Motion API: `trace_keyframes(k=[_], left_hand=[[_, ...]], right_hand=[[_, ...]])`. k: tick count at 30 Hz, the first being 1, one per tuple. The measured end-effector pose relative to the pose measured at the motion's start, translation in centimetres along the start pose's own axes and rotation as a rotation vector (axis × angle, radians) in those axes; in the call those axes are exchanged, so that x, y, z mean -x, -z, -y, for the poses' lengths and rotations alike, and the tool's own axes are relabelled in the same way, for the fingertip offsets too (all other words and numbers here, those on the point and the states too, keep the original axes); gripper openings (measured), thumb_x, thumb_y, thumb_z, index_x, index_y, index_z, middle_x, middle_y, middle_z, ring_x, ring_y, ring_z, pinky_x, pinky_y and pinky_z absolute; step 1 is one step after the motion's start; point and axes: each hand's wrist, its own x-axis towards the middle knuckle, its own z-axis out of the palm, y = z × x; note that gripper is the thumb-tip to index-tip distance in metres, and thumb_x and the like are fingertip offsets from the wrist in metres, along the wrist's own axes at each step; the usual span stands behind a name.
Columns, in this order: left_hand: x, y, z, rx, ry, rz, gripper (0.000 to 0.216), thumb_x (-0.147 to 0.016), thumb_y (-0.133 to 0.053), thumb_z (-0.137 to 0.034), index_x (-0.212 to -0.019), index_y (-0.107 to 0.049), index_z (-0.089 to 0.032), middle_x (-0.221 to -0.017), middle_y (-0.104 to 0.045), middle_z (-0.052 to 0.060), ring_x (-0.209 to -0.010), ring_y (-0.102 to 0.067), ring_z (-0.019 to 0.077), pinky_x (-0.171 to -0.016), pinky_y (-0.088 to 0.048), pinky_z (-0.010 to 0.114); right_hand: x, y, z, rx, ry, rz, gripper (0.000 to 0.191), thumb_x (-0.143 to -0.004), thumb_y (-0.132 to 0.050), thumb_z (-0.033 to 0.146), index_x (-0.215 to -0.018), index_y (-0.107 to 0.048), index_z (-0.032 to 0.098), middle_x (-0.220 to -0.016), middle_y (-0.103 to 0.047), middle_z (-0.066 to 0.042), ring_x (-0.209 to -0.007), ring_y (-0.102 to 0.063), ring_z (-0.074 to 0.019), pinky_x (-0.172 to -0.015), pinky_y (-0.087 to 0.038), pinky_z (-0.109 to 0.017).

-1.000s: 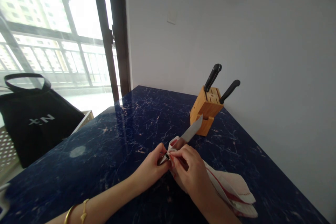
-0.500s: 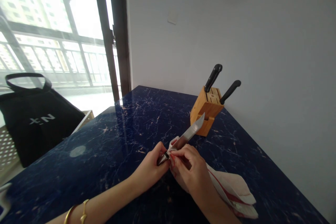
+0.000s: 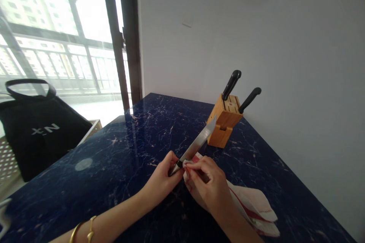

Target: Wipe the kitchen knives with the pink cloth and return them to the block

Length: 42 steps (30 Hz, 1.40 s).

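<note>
- The fingers of the left hand [image 3: 161, 176] are closed around the handle of a long knife with a silver metal blade [image 3: 200, 139]; the blade slants away from them, up and to the right.
- The fingers of the right hand [image 3: 212, 182] pinch a white cloth with red stripes [image 3: 258, 202] beside the blade's base, close to the left fingers — its loose end spreads to the right of the right hand.
- Beyond both sets of fingers, on the dark blue marbled tabletop [image 3: 154, 133], stands a light brown wooden knife block [image 3: 226, 115] with two black knife handles [image 3: 231, 85] sticking out. The blade's tip overlaps it in view; I cannot tell whether they touch.
- Well left of the fingers is a black bag [image 3: 42, 136] with white lettering — an "N" reads clearly, the remaining characters do not.
</note>
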Motion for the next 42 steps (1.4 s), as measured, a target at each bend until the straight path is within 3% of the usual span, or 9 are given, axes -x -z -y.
trace_keyframes(k=[9,14,19,25,36,42], left_hand=[[0.4,0.1,-0.2,0.029,-0.056,-0.064,0.012,-0.080,-0.050,-0.022,-0.077,-0.039,-0.020,-0.061,-0.042,-0.008,-0.054,-0.037,0.0075,-0.050,-0.030,0.018],[-0.3,0.3,0.5,0.065,-0.030,-0.127,0.013,-0.079,-0.052,-0.023,-0.075,-0.040,-0.019,-0.061,-0.042,-0.007,-0.055,-0.037,0.0073,-0.050,-0.031,0.018],[-0.3,0.0,0.7,0.019,0.013,-0.080,0.019,-0.077,-0.053,-0.027,-0.072,-0.037,-0.020,-0.056,-0.038,-0.009,-0.051,-0.035,0.0067,-0.047,-0.027,0.018],[0.3,-0.5,0.3,-0.114,-0.005,0.000,0.012,-0.078,-0.049,-0.022,-0.074,-0.038,-0.020,-0.056,-0.043,-0.009,-0.051,-0.039,0.0073,-0.048,-0.030,0.018],[0.1,-0.1,0.0,-0.122,0.000,-0.051,0.017,-0.078,-0.051,-0.029,-0.073,-0.038,-0.020,-0.055,-0.041,-0.009,-0.051,-0.037,0.0072,-0.048,-0.028,0.018],[0.0,-0.1,-0.1,-0.100,-0.007,0.009,0.013,-0.078,-0.050,-0.024,-0.073,-0.038,-0.020,-0.058,-0.042,-0.008,-0.053,-0.037,0.0076,-0.049,-0.029,0.018]], right_hand=[[0.3,0.0,0.5,-0.055,-0.055,-0.031,0.011,-0.080,-0.052,0.019,-0.082,-0.062,0.020,-0.084,-0.059,-0.004,-0.080,-0.056,-0.0148,-0.069,-0.045,-0.026],[0.1,0.1,0.3,-0.032,-0.027,0.027,0.011,-0.081,-0.051,0.021,-0.081,-0.062,0.021,-0.082,-0.058,-0.003,-0.079,-0.055,-0.0149,-0.070,-0.044,-0.027],[0.1,0.2,0.3,-0.027,-0.026,0.016,0.012,-0.081,-0.051,0.019,-0.087,-0.061,0.022,-0.087,-0.058,-0.003,-0.083,-0.055,-0.0148,-0.074,-0.044,-0.028],[0.3,-0.1,0.6,-0.020,0.001,0.010,0.011,-0.081,-0.051,0.017,-0.084,-0.061,0.021,-0.084,-0.058,-0.002,-0.084,-0.054,-0.0145,-0.076,-0.043,-0.028],[0.2,-0.1,0.2,0.000,-0.033,-0.003,0.011,-0.080,-0.051,0.018,-0.083,-0.061,0.020,-0.088,-0.059,-0.004,-0.088,-0.055,-0.0165,-0.079,-0.043,-0.030],[0.2,-0.3,-0.1,-0.022,-0.001,0.002,0.013,-0.080,-0.050,0.017,-0.085,-0.061,0.021,-0.087,-0.059,-0.004,-0.084,-0.056,-0.0163,-0.076,-0.045,-0.030]])
